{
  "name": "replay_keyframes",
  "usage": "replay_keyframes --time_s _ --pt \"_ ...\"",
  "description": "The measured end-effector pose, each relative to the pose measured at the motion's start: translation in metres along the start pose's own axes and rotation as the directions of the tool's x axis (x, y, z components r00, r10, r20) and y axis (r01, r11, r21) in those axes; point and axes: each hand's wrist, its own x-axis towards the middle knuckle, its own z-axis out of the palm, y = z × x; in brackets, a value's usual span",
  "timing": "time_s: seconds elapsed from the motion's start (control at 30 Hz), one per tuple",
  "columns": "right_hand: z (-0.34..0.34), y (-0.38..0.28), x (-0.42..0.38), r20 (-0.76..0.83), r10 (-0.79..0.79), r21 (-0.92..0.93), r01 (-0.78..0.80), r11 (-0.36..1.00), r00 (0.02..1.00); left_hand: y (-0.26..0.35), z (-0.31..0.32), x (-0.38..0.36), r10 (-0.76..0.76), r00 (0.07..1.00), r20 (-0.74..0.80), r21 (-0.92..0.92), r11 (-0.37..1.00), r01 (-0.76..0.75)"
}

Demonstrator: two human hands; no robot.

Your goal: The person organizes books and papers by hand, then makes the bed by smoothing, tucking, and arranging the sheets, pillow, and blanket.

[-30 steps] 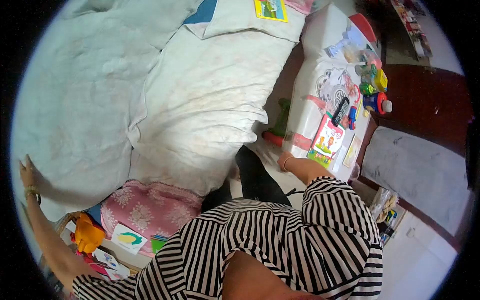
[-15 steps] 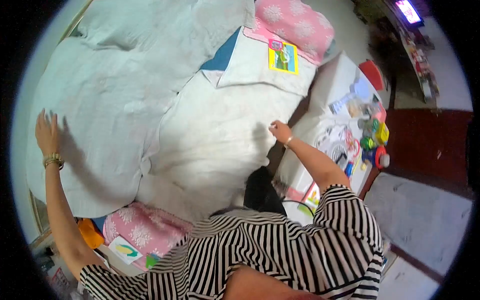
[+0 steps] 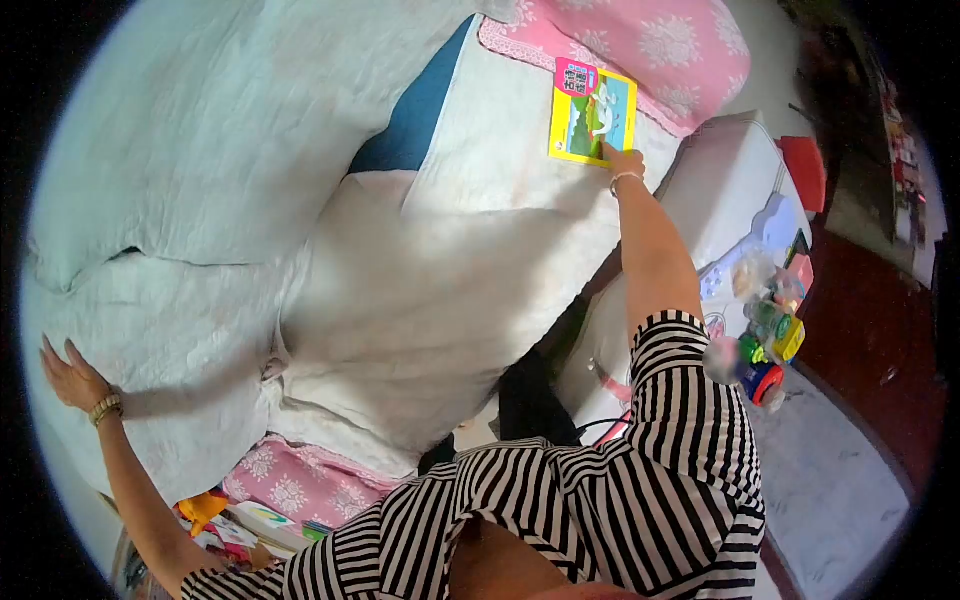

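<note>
My left hand [image 3: 75, 378] lies with spread fingers on the pale grey-white quilt [image 3: 180, 320], at the far left of the bed. A yellow-bordered picture book [image 3: 580, 125], with white birds on its cover and a pink label, rests on the folded end of the white bedding [image 3: 500, 160]. At its lower right corner is my right hand [image 3: 626, 162], with one digit over the cover and the others partly hidden at the edge. Under the quilt's fold a strip of blue cloth [image 3: 415, 115] shows.
A pink flowered pillow [image 3: 670, 45] sits beyond the book. Right of the bed, a white-covered surface [image 3: 725, 150] carries bottles and jars [image 3: 770, 320]. Pink flowered fabric [image 3: 300, 475] and an orange item [image 3: 203, 508] are at lower left. A red chair back [image 3: 803, 172] stands farther right.
My right hand has moved forward from the bed's edge to the book's corner. My left hand now appears lower on the quilt. My view has shifted closer to the bed.
</note>
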Motion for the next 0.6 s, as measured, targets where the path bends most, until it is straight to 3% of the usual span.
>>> replay_keyframes --time_s 0.03,0.07,0.1,0.13,0.17,0.2,0.23,0.3,0.5,0.6 --pt "0.001 -0.006 0.003 0.005 0.006 -0.005 -0.006 1.0 1.0 0.006 -0.005 0.004 0.024 0.999 -0.046 -0.073 0.997 -0.027" --pt "0.006 -0.013 0.008 0.338 0.013 0.187 -0.081 0.979 0.941 0.007 -0.007 0.005 0.028 0.997 -0.078 -0.096 0.995 -0.036" --pt "0.007 -0.017 0.012 0.621 -0.054 0.343 -0.21 0.915 0.782 0.007 -0.012 0.005 0.034 0.996 -0.079 -0.096 0.994 -0.042" --pt "0.008 -0.018 0.01 0.662 -0.095 0.478 -0.321 0.818 0.743 0.006 -0.017 0.005 0.006 0.997 -0.079 -0.104 0.994 -0.014" --pt "0.008 -0.019 0.002 0.693 -0.132 0.575 -0.433 0.694 0.708 0.013 -0.017 0.006 -0.015 0.998 -0.069 -0.122 0.993 0.007" --pt "-0.007 -0.025 -0.02 0.672 -0.098 0.634 -0.503 0.587 0.734 0.023 -0.025 0.007 -0.058 0.996 -0.063 -0.118 0.992 0.051" --pt "-0.015 -0.016 -0.028 0.67 -0.091 0.634 -0.505 0.586 0.737 0.024 -0.024 0.007 -0.054 0.997 -0.063 -0.125 0.991 0.046" --pt "-0.029 0.006 -0.046 0.701 -0.222 0.687 -0.557 0.467 0.678 0.022 -0.024 0.006 -0.051 0.998 -0.044 -0.034 0.998 0.049" --pt "-0.109 0.118 -0.114 0.705 -0.378 0.701 -0.506 0.503 0.6 0.02 -0.022 0.003 -0.051 0.996 -0.072 -0.087 0.995 0.045" --pt "-0.127 0.175 -0.127 0.706 -0.315 0.68 -0.483 0.553 0.634 0.026 -0.025 0.007 -0.035 0.995 -0.09 -0.073 0.997 0.028"
